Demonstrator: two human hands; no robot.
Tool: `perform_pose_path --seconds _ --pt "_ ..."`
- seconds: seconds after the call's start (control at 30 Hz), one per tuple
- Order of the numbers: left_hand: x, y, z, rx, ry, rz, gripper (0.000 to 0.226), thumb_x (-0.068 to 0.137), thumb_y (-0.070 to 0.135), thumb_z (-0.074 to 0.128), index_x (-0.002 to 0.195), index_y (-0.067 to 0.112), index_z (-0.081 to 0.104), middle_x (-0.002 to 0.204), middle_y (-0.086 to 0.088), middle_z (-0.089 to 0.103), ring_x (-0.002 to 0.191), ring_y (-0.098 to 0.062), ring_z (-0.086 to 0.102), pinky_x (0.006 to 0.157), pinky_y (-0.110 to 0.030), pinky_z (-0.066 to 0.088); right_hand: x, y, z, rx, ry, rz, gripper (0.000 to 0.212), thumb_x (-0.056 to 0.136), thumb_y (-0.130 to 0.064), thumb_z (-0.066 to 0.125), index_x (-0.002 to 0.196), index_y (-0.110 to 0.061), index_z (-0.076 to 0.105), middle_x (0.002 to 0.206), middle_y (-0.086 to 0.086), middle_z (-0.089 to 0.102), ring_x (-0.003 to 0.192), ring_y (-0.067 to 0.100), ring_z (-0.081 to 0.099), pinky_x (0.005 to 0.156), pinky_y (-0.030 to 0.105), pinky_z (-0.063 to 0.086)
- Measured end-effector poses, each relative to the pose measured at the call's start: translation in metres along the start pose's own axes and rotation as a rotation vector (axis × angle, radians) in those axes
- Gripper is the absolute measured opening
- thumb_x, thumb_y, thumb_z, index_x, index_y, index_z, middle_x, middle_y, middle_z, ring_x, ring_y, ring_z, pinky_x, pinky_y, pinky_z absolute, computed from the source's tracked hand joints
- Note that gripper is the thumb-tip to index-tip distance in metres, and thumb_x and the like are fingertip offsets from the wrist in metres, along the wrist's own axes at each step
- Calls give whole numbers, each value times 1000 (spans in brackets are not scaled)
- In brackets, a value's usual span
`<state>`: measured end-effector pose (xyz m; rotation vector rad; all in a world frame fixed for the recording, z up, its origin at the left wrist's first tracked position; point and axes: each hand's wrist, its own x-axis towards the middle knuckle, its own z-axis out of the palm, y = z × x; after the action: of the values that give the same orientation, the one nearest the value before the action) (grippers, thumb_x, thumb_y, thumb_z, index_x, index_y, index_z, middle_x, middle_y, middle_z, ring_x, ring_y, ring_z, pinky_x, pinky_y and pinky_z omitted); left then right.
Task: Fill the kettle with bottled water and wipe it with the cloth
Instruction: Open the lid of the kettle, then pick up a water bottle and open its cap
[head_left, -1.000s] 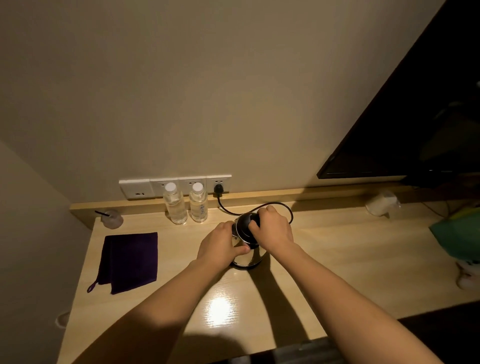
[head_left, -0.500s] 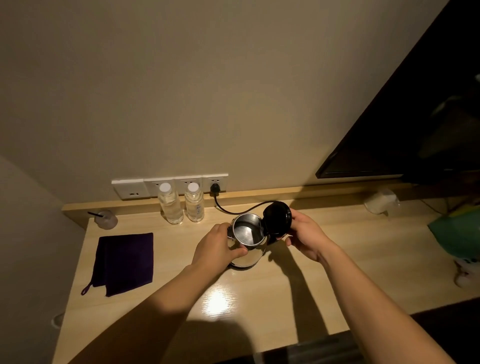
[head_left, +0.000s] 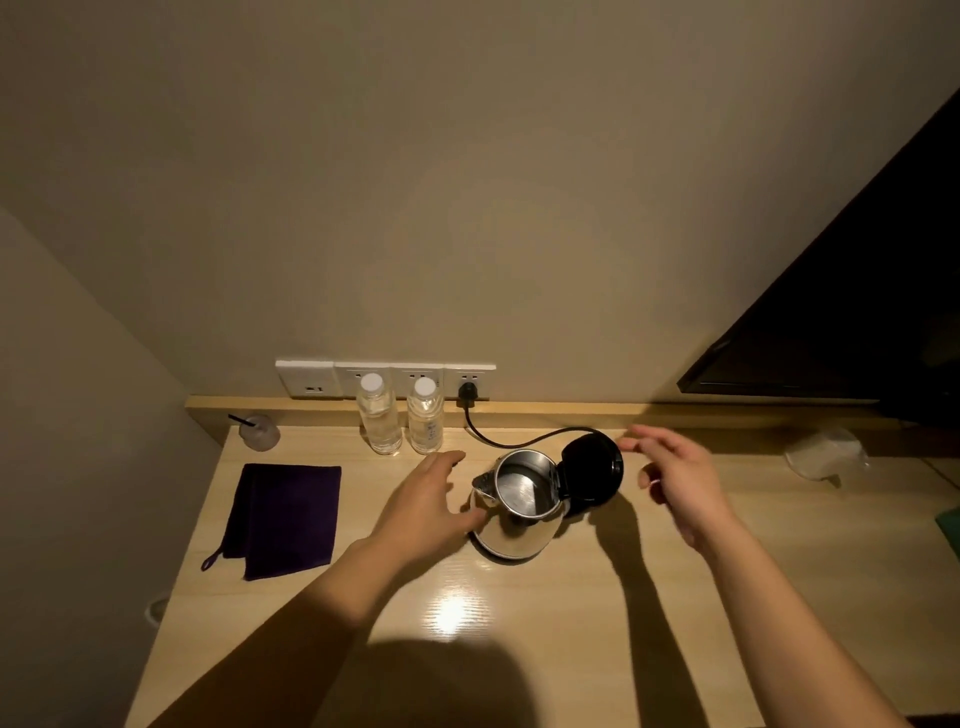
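A steel kettle (head_left: 519, 512) stands mid-desk with its black lid (head_left: 592, 467) flipped up to the right, so the shiny inside shows. My left hand (head_left: 423, 501) hovers flat just left of the kettle, fingers spread, thumb near the spout. My right hand (head_left: 675, 480) is open to the right of the lid, apart from it. Two clear water bottles with white caps (head_left: 379, 421) (head_left: 425, 421) stand upright against the back ledge. A dark purple cloth (head_left: 283, 519) lies folded flat at the left.
The kettle's black cord (head_left: 519, 441) loops back to a plug in the wall sockets (head_left: 470, 387). A small clear cup with a dark stick (head_left: 258, 431) sits at the back left corner. Crumpled clear plastic (head_left: 823, 452) lies at the right. A dark screen (head_left: 857, 322) hangs on the right wall.
The lid went from shut to flipped open. My right hand has let go of the lid and drawn back to the right. My left hand has released the kettle body and spread open.
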<state>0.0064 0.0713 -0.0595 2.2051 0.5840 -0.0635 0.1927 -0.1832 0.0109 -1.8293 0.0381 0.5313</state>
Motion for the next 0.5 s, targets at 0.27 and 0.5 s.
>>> perform_pose_path --seconds 0.27,0.5 --pt "53 -34 -105 109 393 -96 49 88 22 72 132 10 58 127 -11 60 104 -29 64 84 -38 52 -35 -101 69 -337 24 -542 20 102 -13 56 110 -22 72 94 -8 74 76 11 66 72 30 53" --pt "102 -51 -136 360 146 -54 41 91 27 71 130 18 60 124 -9 62 104 -30 64 86 -44 56 -47 -84 189 -655 -380 -644 31 104 -23 55 132 -16 66 122 0 69 106 9 61 93 27 52"
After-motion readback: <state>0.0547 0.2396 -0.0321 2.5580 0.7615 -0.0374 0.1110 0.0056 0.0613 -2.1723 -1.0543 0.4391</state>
